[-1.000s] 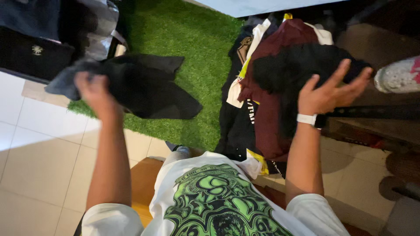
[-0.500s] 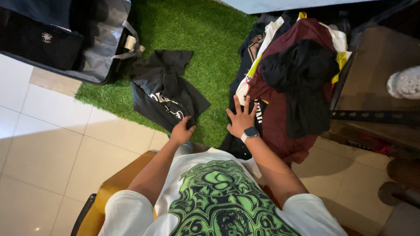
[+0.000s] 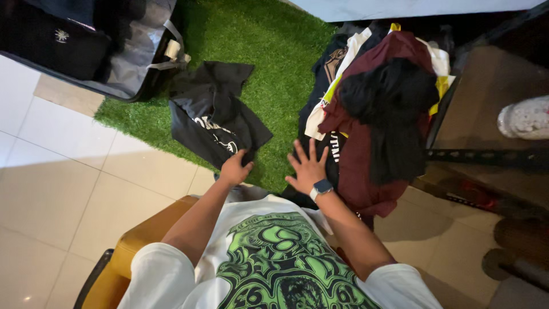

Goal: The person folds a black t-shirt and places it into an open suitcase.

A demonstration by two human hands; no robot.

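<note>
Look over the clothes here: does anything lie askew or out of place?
Yes. The black shirt lies crumpled on the green turf mat, its corner in the left hand, and the clothes pile is heaped unevenly.

The scene was moderately lit by warm indoor light, with the glossy cream floor tiles [image 3: 63,189] catching the most of it: a small bright glint sat near the lower left edge, and a long diagonal shadow darkened the tiles beside it. The bright green artificial-grass mat [image 3: 251,40] read vivid and evenly lit. The right side fell dim, and the heap of dark maroon and black clothes [image 3: 372,114] lost its folds in shadow. The open dark suitcase with grey lining [image 3: 131,51] was murky inside. Focus was fairly sharp centrally, softer toward the corners, where wide-angle stretching showed.
</note>
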